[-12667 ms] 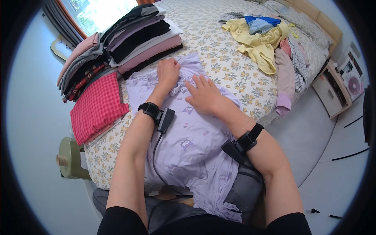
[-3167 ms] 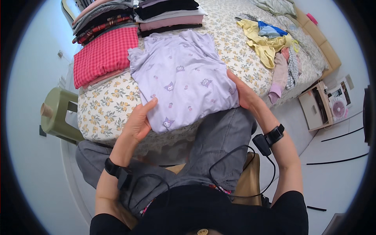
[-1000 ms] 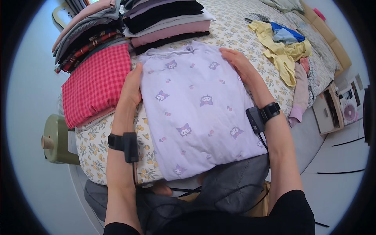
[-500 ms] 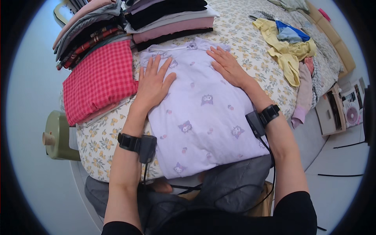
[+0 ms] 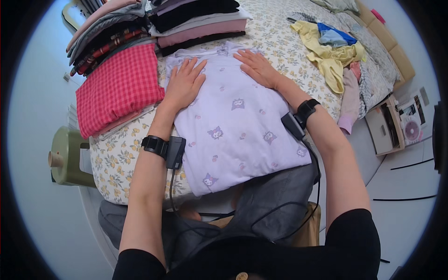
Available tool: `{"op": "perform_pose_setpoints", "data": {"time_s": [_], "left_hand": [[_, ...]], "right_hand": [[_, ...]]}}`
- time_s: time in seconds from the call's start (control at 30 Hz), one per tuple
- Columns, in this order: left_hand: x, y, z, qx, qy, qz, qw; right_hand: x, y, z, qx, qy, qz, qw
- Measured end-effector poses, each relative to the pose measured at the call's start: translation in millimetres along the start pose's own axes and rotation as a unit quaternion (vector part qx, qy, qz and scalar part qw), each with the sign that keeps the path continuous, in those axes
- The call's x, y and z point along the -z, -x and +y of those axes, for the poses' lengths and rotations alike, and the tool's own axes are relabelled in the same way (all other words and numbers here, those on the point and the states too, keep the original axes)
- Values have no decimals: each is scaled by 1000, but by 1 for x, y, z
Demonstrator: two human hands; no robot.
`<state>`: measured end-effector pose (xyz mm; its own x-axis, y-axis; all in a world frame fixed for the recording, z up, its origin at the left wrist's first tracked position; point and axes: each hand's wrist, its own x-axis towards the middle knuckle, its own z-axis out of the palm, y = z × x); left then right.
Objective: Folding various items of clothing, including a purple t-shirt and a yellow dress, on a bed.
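Head view: a purple shirt (image 5: 247, 123) lies on the flowered bed (image 5: 275, 44), left hand (image 5: 183, 87) and right hand (image 5: 259, 69) flat on it, fingers apart. Folded clothes (image 5: 203, 30) sit beyond; a green stool (image 5: 70, 151) stands left, a cabinet (image 5: 378, 128) right.

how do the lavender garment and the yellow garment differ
The lavender garment lies nearly flat under the left hand and right hand; the yellow garment lies crumpled, untouched. The lavender garment has a figure print; the yellow garment looks plain. Both rest on the bed.
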<state>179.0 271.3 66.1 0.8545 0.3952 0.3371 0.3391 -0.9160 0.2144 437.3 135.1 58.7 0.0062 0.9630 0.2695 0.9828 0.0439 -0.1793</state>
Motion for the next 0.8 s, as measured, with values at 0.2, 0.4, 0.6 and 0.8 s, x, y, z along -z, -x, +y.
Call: {"op": "perform_pose_setpoints", "data": {"time_s": [0.2, 0.4, 0.6, 0.8], "left_hand": [[26, 40, -18, -79, 194, 64, 976], [103, 144, 41, -146, 87, -158, 973], [106, 143, 55, -195, 69, -166, 964], [82, 138, 52, -257, 99, -104, 956]], "right_hand": [[39, 36, -14, 5, -147, 37, 988], [104, 142, -34, 104, 20, -20, 994], [106, 136, -65, 211, 64, -87, 972], [88, 128, -68, 233, -32, -92, 968]]}}
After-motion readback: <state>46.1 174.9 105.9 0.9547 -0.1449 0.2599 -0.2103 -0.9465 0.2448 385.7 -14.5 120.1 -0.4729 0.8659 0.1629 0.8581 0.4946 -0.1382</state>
